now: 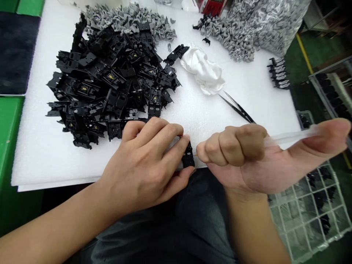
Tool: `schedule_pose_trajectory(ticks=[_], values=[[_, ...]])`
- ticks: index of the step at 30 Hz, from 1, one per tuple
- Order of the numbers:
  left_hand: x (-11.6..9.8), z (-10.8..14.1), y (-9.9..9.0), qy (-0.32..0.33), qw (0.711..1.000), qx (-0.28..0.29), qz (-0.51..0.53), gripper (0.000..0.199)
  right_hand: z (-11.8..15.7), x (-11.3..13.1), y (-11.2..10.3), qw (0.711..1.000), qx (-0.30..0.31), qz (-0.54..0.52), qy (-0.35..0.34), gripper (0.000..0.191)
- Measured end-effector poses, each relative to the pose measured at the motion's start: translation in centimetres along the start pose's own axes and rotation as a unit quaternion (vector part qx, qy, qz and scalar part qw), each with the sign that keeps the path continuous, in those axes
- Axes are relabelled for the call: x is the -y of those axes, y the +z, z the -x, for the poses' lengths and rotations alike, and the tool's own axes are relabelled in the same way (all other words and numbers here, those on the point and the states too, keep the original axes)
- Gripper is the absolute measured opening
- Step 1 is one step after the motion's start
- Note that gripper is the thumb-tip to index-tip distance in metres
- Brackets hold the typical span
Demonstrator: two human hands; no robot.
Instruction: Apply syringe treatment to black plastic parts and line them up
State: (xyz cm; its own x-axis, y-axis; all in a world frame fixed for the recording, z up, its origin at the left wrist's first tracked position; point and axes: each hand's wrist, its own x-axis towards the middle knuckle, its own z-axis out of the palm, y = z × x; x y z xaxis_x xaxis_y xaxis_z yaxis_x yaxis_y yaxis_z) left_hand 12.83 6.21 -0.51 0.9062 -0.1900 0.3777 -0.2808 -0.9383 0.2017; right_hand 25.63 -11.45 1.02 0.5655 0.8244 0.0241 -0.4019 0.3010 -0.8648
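Note:
My left hand [148, 157] is closed around a small black plastic part [188, 156] at the table's front edge, pinching it between thumb and fingers. Just right of it, my right hand [236, 154] has its fingers curled and its thumb stretched out to the right. A whitish, see-through strip [288, 138] runs between the curled fingers and that thumb; its kind is unclear. Beyond my left hand lies a big heap of similar black plastic parts [118, 80], some with small brass-coloured bits. Tweezers [238, 108] lie beyond my right hand, beside a crumpled white cloth [203, 69].
Small grey pieces [132, 18] are piled behind the black heap. More grey pieces spill from a clear plastic bag [269, 25] at the back right. A row of black and grey assemblies [279, 73] sits by the right edge. Below, a compartment tray [299, 223] stands at right.

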Motion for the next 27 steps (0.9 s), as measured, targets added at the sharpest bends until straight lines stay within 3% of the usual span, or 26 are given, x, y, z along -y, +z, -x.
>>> schedule_pose_trajectory(ticks=[17, 23, 27], values=[[-0.02, -0.05, -0.02, 0.000, 1.000, -0.003, -0.012, 0.043, 0.19, -0.12, 0.11, 1.000, -0.012, -0.012, -0.012, 0.073], [-0.04, -0.09, 0.03, 0.003, 1.000, -0.007, -0.014, 0.044, 0.26, -0.03, 0.07, 0.999, 0.016, -0.052, -0.004, 0.072], [-0.01, -0.10, 0.00, 0.003, 1.000, -0.009, -0.009, 0.045, 0.48, 0.16, 0.38, 0.999, 0.025, -0.019, 0.020, 0.064]])
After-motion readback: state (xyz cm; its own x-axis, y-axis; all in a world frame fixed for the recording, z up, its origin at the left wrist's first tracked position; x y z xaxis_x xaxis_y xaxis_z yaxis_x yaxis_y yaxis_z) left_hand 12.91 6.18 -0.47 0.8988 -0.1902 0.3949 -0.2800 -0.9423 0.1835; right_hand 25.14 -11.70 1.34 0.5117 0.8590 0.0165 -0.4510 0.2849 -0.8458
